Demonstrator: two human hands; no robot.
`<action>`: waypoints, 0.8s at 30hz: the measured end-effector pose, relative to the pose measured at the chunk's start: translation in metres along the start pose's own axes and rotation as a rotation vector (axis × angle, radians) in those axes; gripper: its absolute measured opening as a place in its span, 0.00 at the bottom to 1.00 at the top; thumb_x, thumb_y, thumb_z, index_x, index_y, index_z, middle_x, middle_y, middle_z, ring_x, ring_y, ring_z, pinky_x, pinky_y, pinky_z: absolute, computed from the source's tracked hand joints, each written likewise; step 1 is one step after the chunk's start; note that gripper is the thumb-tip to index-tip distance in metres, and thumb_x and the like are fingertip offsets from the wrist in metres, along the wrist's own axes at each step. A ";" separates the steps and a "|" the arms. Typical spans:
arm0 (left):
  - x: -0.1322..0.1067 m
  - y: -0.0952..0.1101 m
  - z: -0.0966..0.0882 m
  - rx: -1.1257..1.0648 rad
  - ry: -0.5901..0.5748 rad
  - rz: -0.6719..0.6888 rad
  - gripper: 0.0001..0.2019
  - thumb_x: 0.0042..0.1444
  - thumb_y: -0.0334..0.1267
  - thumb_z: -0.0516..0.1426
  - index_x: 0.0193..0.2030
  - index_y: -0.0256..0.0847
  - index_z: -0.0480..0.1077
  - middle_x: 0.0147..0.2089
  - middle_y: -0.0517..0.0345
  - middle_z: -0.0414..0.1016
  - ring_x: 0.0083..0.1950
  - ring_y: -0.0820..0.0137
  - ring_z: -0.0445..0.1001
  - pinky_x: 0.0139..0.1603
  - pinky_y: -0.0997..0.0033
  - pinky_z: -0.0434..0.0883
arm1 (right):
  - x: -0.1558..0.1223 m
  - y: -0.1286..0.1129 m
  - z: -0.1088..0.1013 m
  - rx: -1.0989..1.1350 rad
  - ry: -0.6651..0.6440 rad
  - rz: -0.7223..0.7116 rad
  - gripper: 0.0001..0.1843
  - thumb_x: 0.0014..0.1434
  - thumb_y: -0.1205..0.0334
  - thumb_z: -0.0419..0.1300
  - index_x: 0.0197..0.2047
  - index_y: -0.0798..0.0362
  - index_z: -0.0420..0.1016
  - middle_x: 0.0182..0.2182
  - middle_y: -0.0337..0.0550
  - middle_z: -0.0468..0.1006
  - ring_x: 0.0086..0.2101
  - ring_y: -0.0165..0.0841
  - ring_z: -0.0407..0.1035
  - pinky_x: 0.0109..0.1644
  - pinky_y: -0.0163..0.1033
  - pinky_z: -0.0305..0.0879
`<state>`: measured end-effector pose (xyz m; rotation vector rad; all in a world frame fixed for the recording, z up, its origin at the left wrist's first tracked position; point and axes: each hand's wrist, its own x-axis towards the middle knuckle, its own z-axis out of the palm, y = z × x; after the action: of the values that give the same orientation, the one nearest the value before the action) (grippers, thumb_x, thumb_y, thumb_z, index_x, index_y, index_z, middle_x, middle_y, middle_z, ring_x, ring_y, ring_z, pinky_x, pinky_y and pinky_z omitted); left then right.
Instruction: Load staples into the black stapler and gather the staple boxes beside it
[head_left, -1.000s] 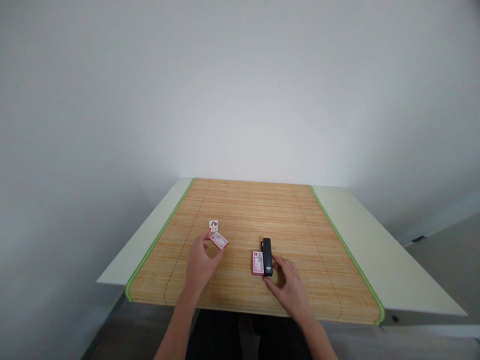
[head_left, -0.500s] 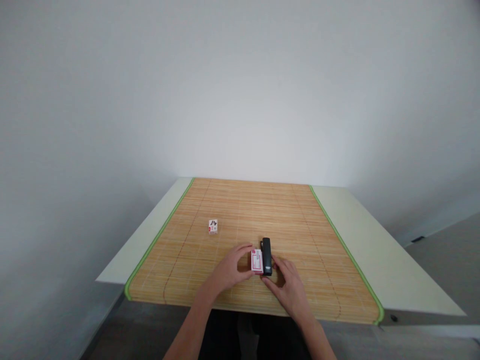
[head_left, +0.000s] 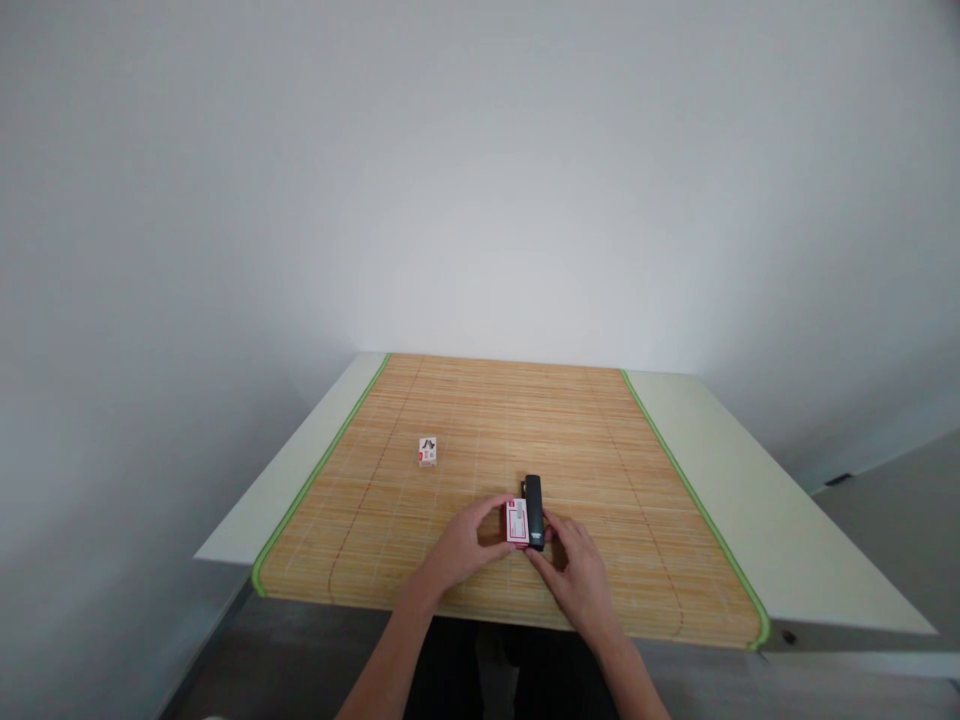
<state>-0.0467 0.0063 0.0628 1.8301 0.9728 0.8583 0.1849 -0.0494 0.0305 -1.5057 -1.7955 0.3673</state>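
A black stapler lies lengthwise on the bamboo mat, near its front edge. A flat red and white box sits against the stapler's left side. My left hand has its fingers curled round that box from the left. From the right, my right hand pinches the near end of the stapler between thumb and fingers. Whether a second box lies under the one I hold is hidden.
A small white box with red and black print stands alone on the mat to the far left. The mat has green side borders and lies on a pale table against a white wall. Floor shows at right.
My left hand carried a red and white box from beside the small white box rightward to the stapler and now rests on the box there. My right hand edged slightly closer to the stapler.
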 end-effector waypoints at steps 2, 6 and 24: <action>-0.001 -0.001 0.001 -0.011 -0.002 -0.008 0.34 0.55 0.45 0.69 0.68 0.54 0.67 0.67 0.55 0.72 0.68 0.56 0.70 0.72 0.50 0.64 | 0.000 -0.001 -0.001 0.005 -0.006 0.006 0.28 0.64 0.53 0.66 0.66 0.45 0.68 0.42 0.46 0.78 0.44 0.45 0.72 0.51 0.51 0.72; -0.006 -0.004 0.005 -0.011 0.005 -0.022 0.47 0.47 0.47 0.74 0.73 0.55 0.60 0.72 0.52 0.65 0.71 0.53 0.66 0.73 0.47 0.62 | -0.002 0.000 -0.001 0.004 -0.012 0.011 0.32 0.62 0.52 0.67 0.67 0.45 0.66 0.44 0.46 0.77 0.46 0.46 0.72 0.53 0.52 0.72; 0.065 -0.094 -0.103 -0.030 0.605 -0.280 0.28 0.69 0.53 0.53 0.68 0.39 0.65 0.69 0.45 0.70 0.68 0.57 0.69 0.70 0.51 0.64 | -0.005 0.018 0.010 -0.105 0.033 -0.032 0.47 0.60 0.45 0.67 0.76 0.47 0.52 0.66 0.52 0.69 0.65 0.52 0.62 0.68 0.61 0.64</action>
<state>-0.1296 0.1311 0.0277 1.3761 1.5362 1.2679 0.1910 -0.0472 0.0107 -1.5436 -1.8353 0.2346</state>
